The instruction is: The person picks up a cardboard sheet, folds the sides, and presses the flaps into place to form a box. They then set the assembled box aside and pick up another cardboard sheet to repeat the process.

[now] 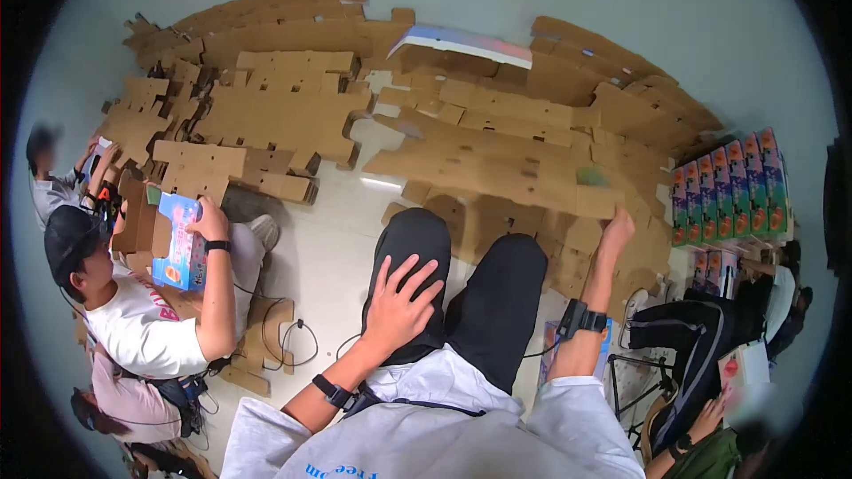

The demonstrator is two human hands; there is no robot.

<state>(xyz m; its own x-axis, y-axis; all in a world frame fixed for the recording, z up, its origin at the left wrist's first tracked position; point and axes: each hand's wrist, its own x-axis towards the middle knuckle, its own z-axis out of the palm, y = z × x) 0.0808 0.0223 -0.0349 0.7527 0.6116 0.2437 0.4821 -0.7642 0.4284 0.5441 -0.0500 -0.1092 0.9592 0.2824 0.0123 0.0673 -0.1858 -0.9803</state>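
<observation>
My left hand [403, 302] lies on the thigh of my black trousers [413, 244], its fingers spread, holding nothing. Out to the right, my right hand [619, 231] is closed on the right end of a long flat brown cardboard sheet [497, 168]. That sheet stretches leftward in front of my knees, over other flat cardboard pieces, and has a small greenish patch near its right end. Black bands and small devices sit on both my wrists.
Flattened cardboard [284, 115] is piled along the wall. On the left a co-worker holds a blue-pink box [182, 244]. Colourful boxes [728, 191] stand in a row at right. More people sit on both sides. A cable [288, 328] lies on the floor.
</observation>
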